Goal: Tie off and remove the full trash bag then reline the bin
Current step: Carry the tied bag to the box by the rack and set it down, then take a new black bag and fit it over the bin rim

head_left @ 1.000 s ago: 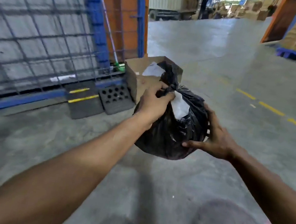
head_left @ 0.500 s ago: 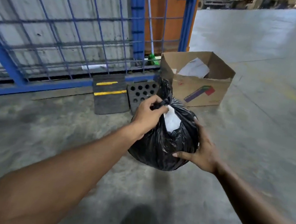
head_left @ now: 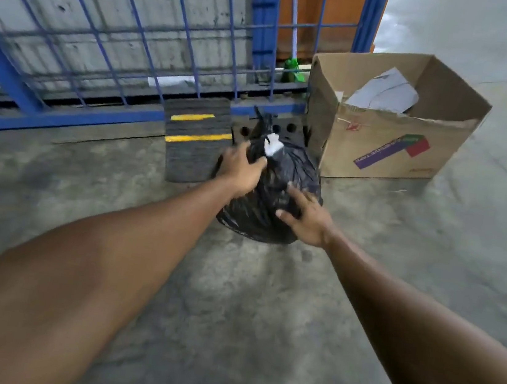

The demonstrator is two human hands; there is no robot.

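Observation:
A full black trash bag (head_left: 271,207) sits on the concrete floor, its neck knotted and a bit of white paper showing below the knot (head_left: 264,124). My left hand (head_left: 240,170) lies on the bag's upper left shoulder, below the knot, with thumb and fingers spread. My right hand (head_left: 305,216) presses flat against the bag's near right side, fingers apart. Neither hand closes around the knot. No bin is in view.
An open cardboard box (head_left: 390,145) with paper inside stands just right of the bag. A black rubber ramp with yellow stripes (head_left: 196,139) and a perforated black block lie behind it, against a blue wire-mesh fence (head_left: 131,30). A green broom head (head_left: 291,69) leans behind the fence.
The bag went down from the air to the floor beside the box. My left hand let go of the knotted neck and slid onto the bag's shoulder; both hands have loosened.

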